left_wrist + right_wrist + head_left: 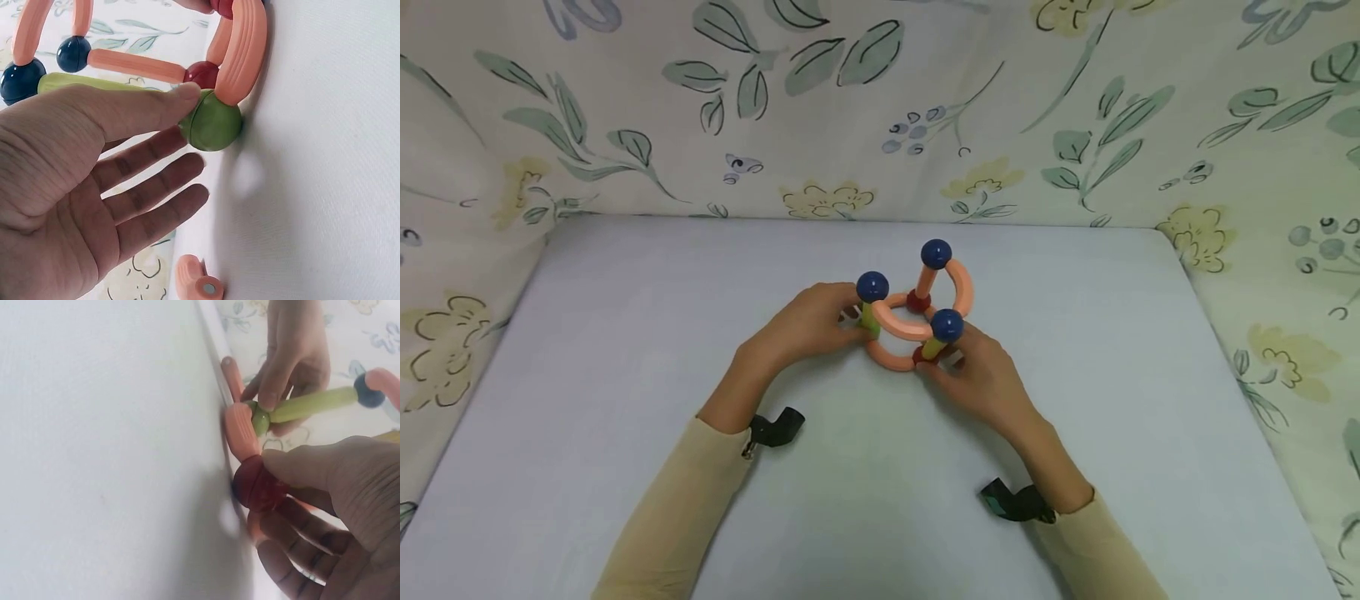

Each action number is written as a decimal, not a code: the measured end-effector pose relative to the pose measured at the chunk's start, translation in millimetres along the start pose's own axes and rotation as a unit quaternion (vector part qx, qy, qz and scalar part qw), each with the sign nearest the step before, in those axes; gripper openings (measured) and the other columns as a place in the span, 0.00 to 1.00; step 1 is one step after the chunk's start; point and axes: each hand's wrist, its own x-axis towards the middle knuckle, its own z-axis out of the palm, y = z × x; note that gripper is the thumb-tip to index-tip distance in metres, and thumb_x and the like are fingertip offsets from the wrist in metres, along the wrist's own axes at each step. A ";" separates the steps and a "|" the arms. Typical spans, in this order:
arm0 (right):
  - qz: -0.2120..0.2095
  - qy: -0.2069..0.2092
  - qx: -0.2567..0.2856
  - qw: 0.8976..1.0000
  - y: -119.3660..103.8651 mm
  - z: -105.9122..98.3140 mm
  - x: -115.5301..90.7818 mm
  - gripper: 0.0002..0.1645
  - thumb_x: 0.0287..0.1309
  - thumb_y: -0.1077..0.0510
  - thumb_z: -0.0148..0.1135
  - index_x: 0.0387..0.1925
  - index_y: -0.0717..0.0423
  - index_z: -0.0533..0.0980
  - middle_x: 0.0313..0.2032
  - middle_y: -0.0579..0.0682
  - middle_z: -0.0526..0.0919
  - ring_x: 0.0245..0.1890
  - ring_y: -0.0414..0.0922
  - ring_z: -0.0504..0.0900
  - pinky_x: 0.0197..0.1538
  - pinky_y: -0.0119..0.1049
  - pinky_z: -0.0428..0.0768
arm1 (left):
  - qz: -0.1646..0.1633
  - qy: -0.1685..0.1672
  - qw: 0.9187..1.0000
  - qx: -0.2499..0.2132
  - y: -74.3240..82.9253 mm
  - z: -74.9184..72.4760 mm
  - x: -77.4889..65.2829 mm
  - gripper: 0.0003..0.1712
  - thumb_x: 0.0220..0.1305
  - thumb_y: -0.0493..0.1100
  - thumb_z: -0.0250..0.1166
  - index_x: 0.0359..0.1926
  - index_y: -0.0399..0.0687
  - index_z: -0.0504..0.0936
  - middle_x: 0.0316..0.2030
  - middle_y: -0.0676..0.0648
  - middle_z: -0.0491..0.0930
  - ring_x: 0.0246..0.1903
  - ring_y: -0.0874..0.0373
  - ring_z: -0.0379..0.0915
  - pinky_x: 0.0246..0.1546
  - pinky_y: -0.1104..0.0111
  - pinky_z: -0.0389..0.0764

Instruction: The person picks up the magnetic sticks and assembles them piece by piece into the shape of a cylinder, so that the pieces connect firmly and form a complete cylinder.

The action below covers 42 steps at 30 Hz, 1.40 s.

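A magnetic ball-and-stick frame stands near the table's middle. Curved orange sticks (891, 361) form its base ring, joined by a green ball (215, 122) and red balls (257, 484). A green stick (312, 404), a yellow stick (933, 347) and a straight orange stick (927, 282) rise to blue balls (936, 254). My left hand (812, 321) pinches the green ball between thumb and index finger, its other fingers spread loosely. On the near right, my right hand (988, 379) pinches a red ball at the yellow stick's foot.
Another orange stick (190, 275) with a magnet end shows beyond the left hand's fingers. The white table (625, 300) meets a flowered cloth (865, 125) along its back and sides. Dark wrist straps (777, 427) stick out from both sleeves.
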 end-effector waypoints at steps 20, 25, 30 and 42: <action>0.024 0.018 0.016 0.999 11.9 -9.2 0.6 0.16 0.64 0.57 0.74 0.53 0.51 0.83 0.49 0.53 0.88 0.48 0.49 0.90 0.43 0.46 0.89 | 0.033 -0.025 0.999 -0.025 6.3 6.5 1.6 0.10 0.62 0.41 0.79 0.43 0.49 0.88 0.43 0.50 0.90 0.49 0.53 0.88 0.55 0.59 0.88; 0.029 0.026 0.017 0.999 14.1 -8.7 0.6 0.17 0.64 0.57 0.74 0.53 0.52 0.81 0.47 0.53 0.89 0.47 0.50 0.89 0.43 0.47 0.89 | 0.043 -0.024 0.998 -0.032 6.5 7.3 2.7 0.09 0.62 0.41 0.79 0.41 0.49 0.88 0.42 0.50 0.91 0.48 0.54 0.89 0.54 0.60 0.88; 0.029 0.030 0.017 0.999 16.7 -8.8 0.2 0.17 0.64 0.57 0.75 0.53 0.53 0.81 0.47 0.54 0.90 0.47 0.50 0.90 0.43 0.48 0.90 | 0.045 -0.027 0.998 -0.035 5.9 9.2 3.3 0.08 0.61 0.41 0.80 0.40 0.48 0.89 0.41 0.50 0.92 0.47 0.55 0.89 0.53 0.61 0.88; 0.033 0.040 0.025 0.998 21.4 -9.2 2.6 0.14 0.66 0.58 0.73 0.50 0.53 0.82 0.48 0.54 0.87 0.48 0.51 0.89 0.43 0.49 0.90 | 0.038 -0.022 0.999 -0.023 11.7 11.7 3.4 0.11 0.61 0.43 0.80 0.41 0.47 0.88 0.41 0.49 0.91 0.46 0.53 0.90 0.51 0.61 0.89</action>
